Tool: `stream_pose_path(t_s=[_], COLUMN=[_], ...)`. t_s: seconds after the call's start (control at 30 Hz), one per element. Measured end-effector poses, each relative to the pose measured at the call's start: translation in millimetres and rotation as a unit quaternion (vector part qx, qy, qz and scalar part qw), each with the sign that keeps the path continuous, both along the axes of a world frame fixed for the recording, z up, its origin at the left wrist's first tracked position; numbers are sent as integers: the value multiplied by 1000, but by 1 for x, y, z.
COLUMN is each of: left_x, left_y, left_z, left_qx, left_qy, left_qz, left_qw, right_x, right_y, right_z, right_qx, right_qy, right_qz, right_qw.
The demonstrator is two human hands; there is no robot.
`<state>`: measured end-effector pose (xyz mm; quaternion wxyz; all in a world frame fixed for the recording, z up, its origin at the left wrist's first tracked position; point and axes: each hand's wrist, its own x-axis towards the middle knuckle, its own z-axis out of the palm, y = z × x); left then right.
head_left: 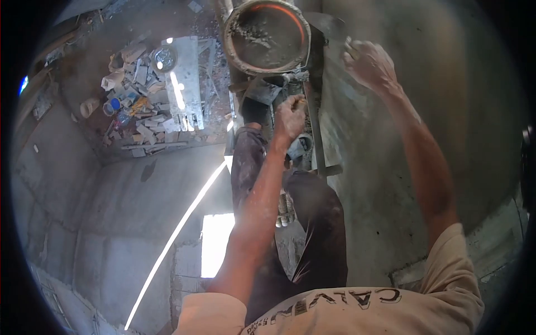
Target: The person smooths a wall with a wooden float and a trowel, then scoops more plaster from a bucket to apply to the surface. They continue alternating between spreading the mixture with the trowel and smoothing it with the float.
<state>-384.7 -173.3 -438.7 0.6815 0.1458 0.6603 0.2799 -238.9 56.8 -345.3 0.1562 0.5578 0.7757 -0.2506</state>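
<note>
My right hand [369,66] is raised beside the grey plastered wall [385,167], its fingers curled round the handle of a trowel. The trowel's grey blade [328,27] is blurred and lies just right of the mortar tub. My left hand [290,118] is closed in front of me, over the planks near my feet. A small yellowish bit shows at its fingertips, but I cannot tell what it holds. Ahead of both hands stands the round mortar tub [228,42], its rim crusted and an orange band inside. Grey mortar [259,42] lies in it.
I stand on a narrow raised platform with a long board [315,131] along its right side. Down on the left floor lie broken blocks [146,134], a pale board [187,84] and a round pan [164,58]. A bright opening [216,245] shows lower left.
</note>
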Motion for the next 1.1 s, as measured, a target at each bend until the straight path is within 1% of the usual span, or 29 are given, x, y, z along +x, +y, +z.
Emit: stream_pose_path(t_s=[0.07,0.1,0.17,0.2,0.27,0.3,0.37,0.4,0.43,0.47,0.53,0.57,0.6,0.67,0.7,0.73,0.77,0.8,0.83,0.87,0.9,0.93,0.97,1.0,1.03,1.1], left_x=[5,10,13,13,7,3,-7,-11,-12,-16,-25,-39,-57,-95,-121,-153,-167,-181,-184,-184,-182,-190,-196,-197,-191,-195], left_y=[17,19,21,15,4,0,6,13,15,21,36,48,55,84,79,71,70,70,79,83,87,89,89,81,90,93], left_z=[-24,-35,-47,-49,-38,-34,-23,-18,-17,-21,-25,-33,-41,-7,-42,-101,-121,-140,-139,-134,-131,-140,-151,-160,-144,-145], left_qx=[-18,-19,-21,-22,-31,-38,-21,-8,34,99,221,213,203,85,133,176,169,163,104,40,39,54,65,74,51,54], left_qy=[-6,-2,15,-8,-51,-77,-54,-43,-51,8,121,164,208,356,429,496,479,461,357,244,316,315,312,306,348,333], left_qz=[13,-2,-27,-24,-15,-19,-92,-127,-85,-62,-13,29,69,66,-2,-72,-86,-100,-56,-12,-40,-45,-50,-57,-74,-71], left_qw=[1000,1000,999,999,998,996,994,991,994,993,968,963,954,928,894,847,857,866,927,969,947,947,946,948,933,939], right_x=[48,60,57,58,34,31,36,39,40,39,35,30,21,-7,-22,-38,-54,-67,-78,-85,-89,-88,-96,-83,-67,-68], right_y=[-8,-14,-23,-27,-32,-41,-53,-56,-59,-59,-49,-40,-29,-12,-8,-6,-3,-2,-9,-23,-36,-48,-51,-40,-55,-71], right_z=[-28,-39,-50,-51,-15,-4,25,35,42,45,40,34,27,13,-3,-22,-40,-64,-94,-121,-145,-170,-163,-152,-176,-192], right_qx=[-111,-180,-316,-326,-350,-310,-216,-199,-183,-167,-95,-55,-44,-34,-43,-53,-63,-83,-105,-133,-129,-122,-119,-282,-253,-266], right_qy=[-34,-36,-29,-29,-28,9,71,108,148,189,61,-4,-21,-52,-61,-69,-76,-49,-23,3,-6,-15,-25,1,81,140], right_qz=[-94,-154,-266,-260,-247,-232,-201,-201,-199,-193,-75,-14,12,60,73,89,104,86,69,49,11,-24,-57,19,18,-97], right_qw=[989,971,910,908,903,922,953,953,951,948,991,998,999,996,995,992,990,992,992,990,992,992,991,959,964,949])
